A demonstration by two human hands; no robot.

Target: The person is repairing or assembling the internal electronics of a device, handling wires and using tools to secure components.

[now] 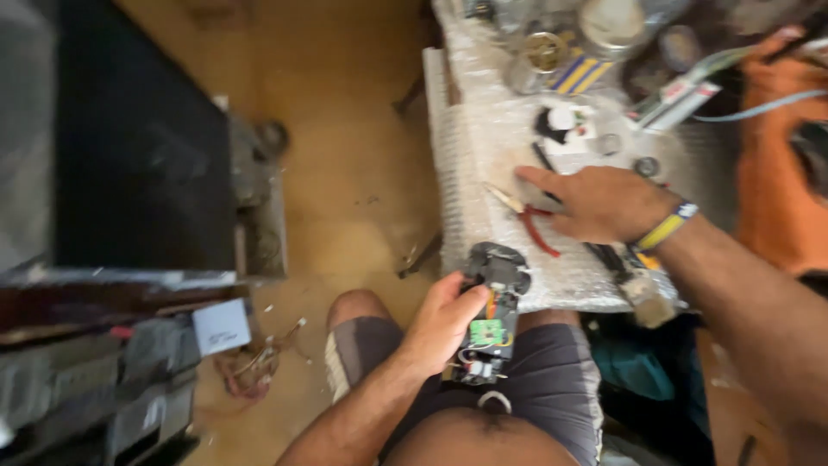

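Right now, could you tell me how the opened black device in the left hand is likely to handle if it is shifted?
The opened black device looks rigid, so it probably won't flex. Its exposed green circuit board and loose wires seem fragile and apt to snag. The left hand grips only one side, so it may tip.

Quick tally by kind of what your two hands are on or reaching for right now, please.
Opened black device with a green circuit board, held in the left hand: 1
Red-handled pliers, under the right hand on the bubble-wrap-covered table: 1
Black-handled tool beside the right wrist: 1
Total: 3
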